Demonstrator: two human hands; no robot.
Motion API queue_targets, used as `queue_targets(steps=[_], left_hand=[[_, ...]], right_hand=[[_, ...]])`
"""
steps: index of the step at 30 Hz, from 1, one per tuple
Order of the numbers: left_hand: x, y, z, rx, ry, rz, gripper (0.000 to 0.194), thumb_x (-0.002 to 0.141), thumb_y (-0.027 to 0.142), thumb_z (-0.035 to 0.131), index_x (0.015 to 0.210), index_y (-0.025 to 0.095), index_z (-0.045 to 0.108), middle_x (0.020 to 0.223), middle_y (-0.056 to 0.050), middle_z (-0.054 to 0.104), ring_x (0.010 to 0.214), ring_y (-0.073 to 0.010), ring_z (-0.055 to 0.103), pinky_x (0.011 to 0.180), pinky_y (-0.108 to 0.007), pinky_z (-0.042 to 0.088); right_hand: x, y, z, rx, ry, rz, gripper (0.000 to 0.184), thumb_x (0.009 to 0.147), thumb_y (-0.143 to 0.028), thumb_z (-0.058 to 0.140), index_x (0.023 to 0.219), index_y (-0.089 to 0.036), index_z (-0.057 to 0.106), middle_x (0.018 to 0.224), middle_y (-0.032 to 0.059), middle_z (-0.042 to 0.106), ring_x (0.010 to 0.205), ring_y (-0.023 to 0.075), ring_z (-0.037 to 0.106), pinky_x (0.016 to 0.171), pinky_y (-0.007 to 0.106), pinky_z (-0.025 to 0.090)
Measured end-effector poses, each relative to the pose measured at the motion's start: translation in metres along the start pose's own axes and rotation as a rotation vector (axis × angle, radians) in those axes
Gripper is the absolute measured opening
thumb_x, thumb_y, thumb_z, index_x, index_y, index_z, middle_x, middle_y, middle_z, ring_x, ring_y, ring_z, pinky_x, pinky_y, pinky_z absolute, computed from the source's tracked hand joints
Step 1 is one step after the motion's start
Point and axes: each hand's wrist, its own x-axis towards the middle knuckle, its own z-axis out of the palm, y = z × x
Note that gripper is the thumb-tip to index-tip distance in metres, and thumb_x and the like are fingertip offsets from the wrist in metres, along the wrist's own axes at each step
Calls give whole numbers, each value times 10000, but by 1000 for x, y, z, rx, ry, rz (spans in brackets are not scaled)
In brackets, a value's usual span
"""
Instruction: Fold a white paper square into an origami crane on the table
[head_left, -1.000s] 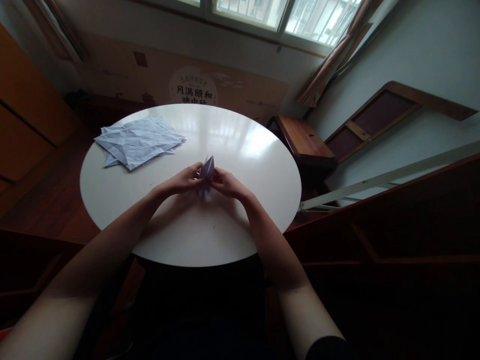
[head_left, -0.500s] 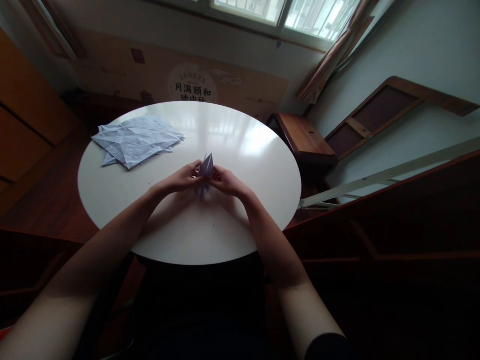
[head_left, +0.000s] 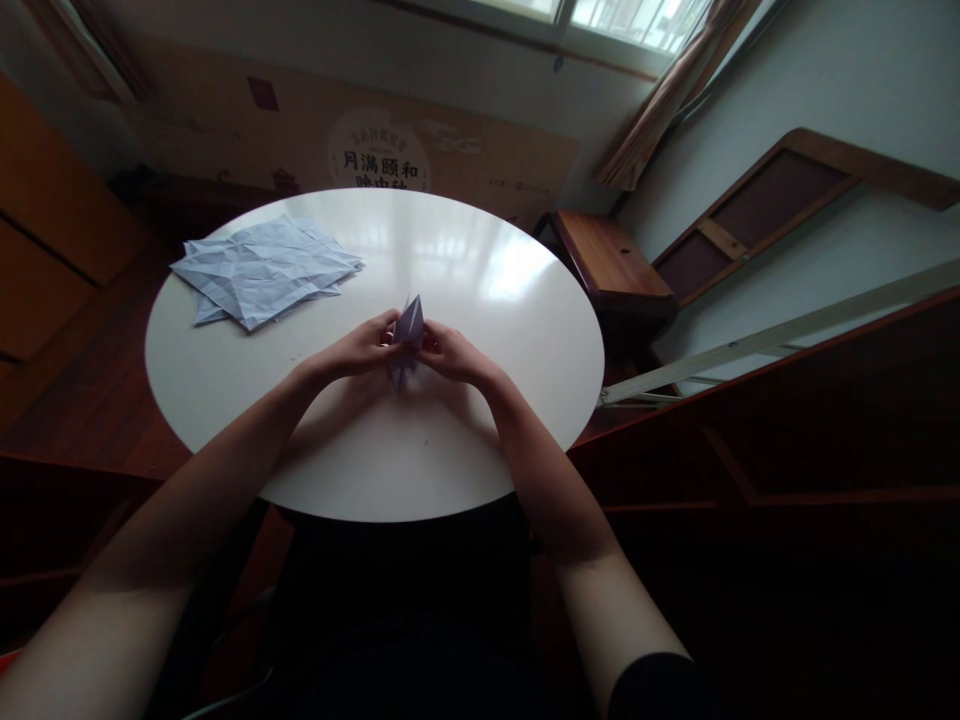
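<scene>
A small folded paper piece, pale violet-grey with a pointed top, stands between my two hands above the middle of the table. My left hand grips its left side, thumb toward me and fingers behind. On its right side my right hand pinches it the same way. Some fingertips are hidden behind the paper. Creased sheets of white paper lie in a loose stack at the table's far left, apart from both hands.
The round white table has a glossy top with window glare. Beyond its right edge stands a wooden stool. A metal rail runs along the right side. Behind the table is a printed banner below the window.
The view has tilted slightly, so the table sits a little higher and to the left. Both hands keep hold of the folded paper, with hardly any shift in grip.
</scene>
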Motion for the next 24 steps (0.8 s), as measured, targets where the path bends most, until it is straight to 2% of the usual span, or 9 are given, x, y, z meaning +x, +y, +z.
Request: queue_targets(steps=[13, 19, 24], left_hand=[[0, 1, 0, -9, 11, -25, 498, 766, 523, 757, 1027, 152, 551, 963, -71, 688, 883, -238, 709, 739, -321, 572], [0, 1, -1, 0, 6, -28, 501, 770, 524, 755, 1041, 153, 555, 958, -67, 690, 912, -258, 706, 791, -365, 577], [0, 1, -1, -6, 10, -28, 510, 761, 529, 763, 1036, 154, 553, 971, -74, 690, 896, -247, 704, 755, -338, 571]], right_hand=[[0, -2, -1, -31, -14, 4, 290, 844, -177, 611, 1128, -122, 611, 1005, 74, 688, 858, 178, 607, 798, 300, 496], [0, -3, -2, -58, -20, 11, 264, 846, -178, 607, 1104, -123, 616, 936, 50, 671, 826, 168, 582, 787, 287, 477], [0, -2, -1, -61, -18, 17, 259, 843, -180, 611, 1096, -126, 619, 939, 52, 668, 825, 171, 583, 783, 289, 477]])
